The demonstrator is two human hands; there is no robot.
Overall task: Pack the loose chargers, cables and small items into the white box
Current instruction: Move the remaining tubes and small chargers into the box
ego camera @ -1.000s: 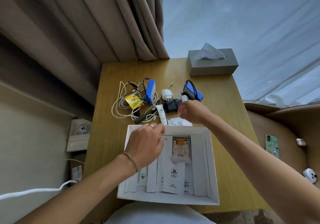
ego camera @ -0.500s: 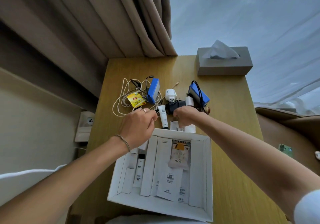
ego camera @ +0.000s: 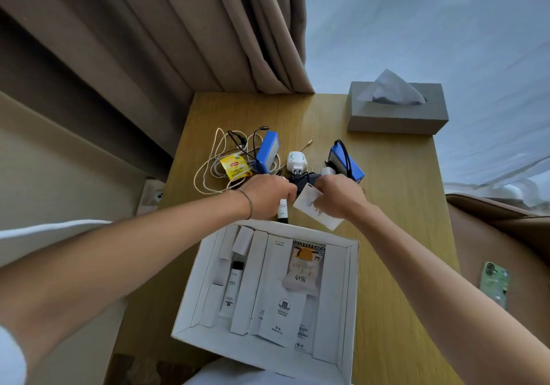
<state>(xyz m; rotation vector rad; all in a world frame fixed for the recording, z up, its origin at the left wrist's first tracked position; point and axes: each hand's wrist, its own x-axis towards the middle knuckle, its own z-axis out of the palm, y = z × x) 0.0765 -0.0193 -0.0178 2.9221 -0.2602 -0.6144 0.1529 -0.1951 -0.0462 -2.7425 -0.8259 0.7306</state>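
Note:
The white box (ego camera: 352,280) lies open at the table's near edge, with white dividers, a tube and sachets inside. Just beyond it, my left hand (ego camera: 265,195) grips a small white tube (ego camera: 282,210) standing off the table. My right hand (ego camera: 337,197) holds a white flat packet (ego camera: 312,209) lifted at a tilt. Behind the hands lie a black charger (ego camera: 303,179), a white plug adapter (ego camera: 296,161), two blue power bricks (ego camera: 268,151) (ego camera: 346,161), tangled white cables (ego camera: 208,170) and a yellow tea bag (ego camera: 235,167).
A grey tissue box (ego camera: 397,110) stands at the table's far right corner. Beige curtains (ego camera: 178,42) hang behind the wooden table (ego camera: 401,206). A phone in a green case (ego camera: 494,288) lies on the brown seat to the right. A wall socket (ego camera: 151,197) sits at the left.
My left hand left the box and went forward onto the tube. My right hand pulled back slightly and lifted the white packet off the table. The view shifted closer.

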